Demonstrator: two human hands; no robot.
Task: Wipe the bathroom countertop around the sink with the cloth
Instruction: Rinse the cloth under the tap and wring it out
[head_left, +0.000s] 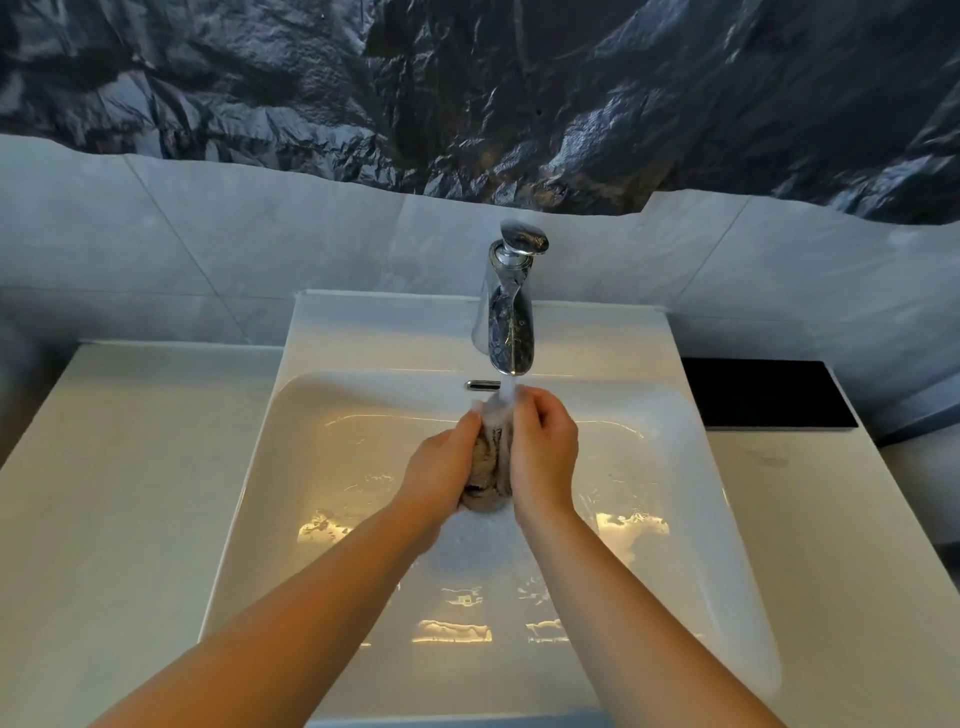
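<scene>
Water from the curved chrome tap (511, 312) soaks the bunched grey-brown cloth (487, 470), which your left hand (441, 470) and right hand (545, 454) squeeze over the white ceramic sink (322, 467), presumably so runoff spares the pale countertop (130, 467).

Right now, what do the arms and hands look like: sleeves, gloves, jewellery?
The left hand and right hand are bare: no gloves, no rings that show. The left arm and right arm are bare down to the frame's bottom edge, with no sleeve, watch, bracelet or marking in view.
</scene>
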